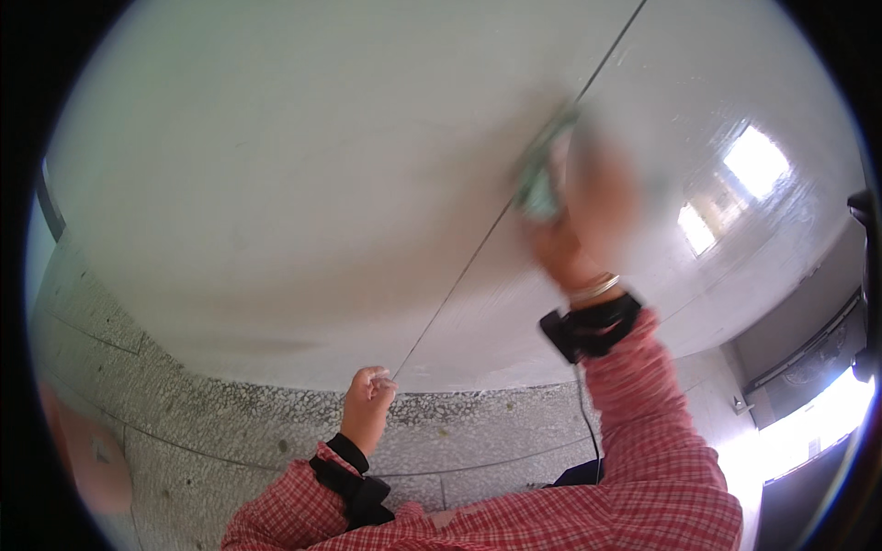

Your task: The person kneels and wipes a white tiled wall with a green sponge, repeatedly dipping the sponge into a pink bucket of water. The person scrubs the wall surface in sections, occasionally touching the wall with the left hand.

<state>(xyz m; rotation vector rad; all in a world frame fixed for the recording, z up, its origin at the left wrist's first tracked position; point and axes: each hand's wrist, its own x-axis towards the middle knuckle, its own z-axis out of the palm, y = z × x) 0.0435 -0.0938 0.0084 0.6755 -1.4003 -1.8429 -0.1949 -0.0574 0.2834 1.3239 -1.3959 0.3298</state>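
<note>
A broad, glossy pale surface (275, 172) fills most of the view before me, crossed diagonally by a thin dark line (468, 265). My right hand (582, 227), blurred by motion, is closed around a green cloth or pad (541, 196). It presses this against the surface over the dark line, and part of the cloth is hidden by the fingers. Low down, near the bottom end of that line, my left hand (368, 406) is curled into a loose fist. I see nothing held in it.
Speckled terrazzo-like flooring (220, 427) borders the surface's lower edge. A blurred pinkish object (100, 461) stands at the lower left. Bright window-like reflections (758, 162) show on the surface at right. A thin black cable (589, 420) hangs from the black band (596, 327) on my right wrist.
</note>
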